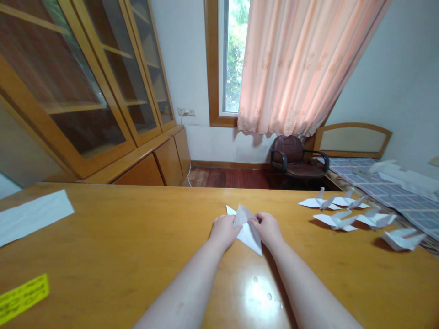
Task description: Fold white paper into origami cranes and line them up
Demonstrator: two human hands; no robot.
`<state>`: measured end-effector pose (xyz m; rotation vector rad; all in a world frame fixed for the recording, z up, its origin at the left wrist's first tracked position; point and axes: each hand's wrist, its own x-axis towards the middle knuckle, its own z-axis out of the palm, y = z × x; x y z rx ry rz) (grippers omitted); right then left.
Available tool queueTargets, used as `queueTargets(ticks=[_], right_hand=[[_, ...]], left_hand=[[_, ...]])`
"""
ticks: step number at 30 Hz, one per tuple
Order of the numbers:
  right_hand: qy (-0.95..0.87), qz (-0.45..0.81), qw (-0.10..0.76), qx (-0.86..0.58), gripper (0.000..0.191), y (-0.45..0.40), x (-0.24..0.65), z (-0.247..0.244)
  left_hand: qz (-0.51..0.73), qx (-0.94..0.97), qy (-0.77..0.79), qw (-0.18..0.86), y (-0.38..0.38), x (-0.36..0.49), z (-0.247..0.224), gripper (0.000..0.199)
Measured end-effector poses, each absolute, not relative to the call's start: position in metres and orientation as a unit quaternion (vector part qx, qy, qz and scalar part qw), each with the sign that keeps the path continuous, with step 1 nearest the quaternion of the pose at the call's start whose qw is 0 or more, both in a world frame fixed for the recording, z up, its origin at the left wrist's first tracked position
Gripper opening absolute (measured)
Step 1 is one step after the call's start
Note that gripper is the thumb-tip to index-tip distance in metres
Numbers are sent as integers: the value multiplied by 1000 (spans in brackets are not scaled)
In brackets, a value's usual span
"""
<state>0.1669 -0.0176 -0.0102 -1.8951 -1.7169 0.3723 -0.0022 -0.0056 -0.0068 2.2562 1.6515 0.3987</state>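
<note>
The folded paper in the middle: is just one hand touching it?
No, the left hand and right hand both hold the folded paper.

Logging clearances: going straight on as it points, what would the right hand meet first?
The folded white paper, which the right hand appears to pinch at its edge; beyond that, probably the left hand.

One head-worn view: we look forward and down, wide, across the glossy yellow-brown wooden table (120, 256) filling most of the lower half. Bare left hand (224, 232) and bare right hand (270, 230) near, mid-frame; plain white wall (183, 55), pink patterned fabric curtain (298, 68) farther, up top.
</note>
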Motion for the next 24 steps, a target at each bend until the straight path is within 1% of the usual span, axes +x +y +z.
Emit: queueTargets(ticks=[9, 15, 24], right_hand=[[-627, 148, 302, -703, 18, -19, 166, -11], [-641, 163, 314, -681, 23, -20, 163, -10], [-683, 182, 304, -639, 24, -24, 160, -5]], left_hand=[[127, 779, 590, 169, -6, -1, -5, 30], [141, 779, 587, 169, -5, -2, -7, 32], [132, 768, 596, 194, -10, 0, 3, 32]])
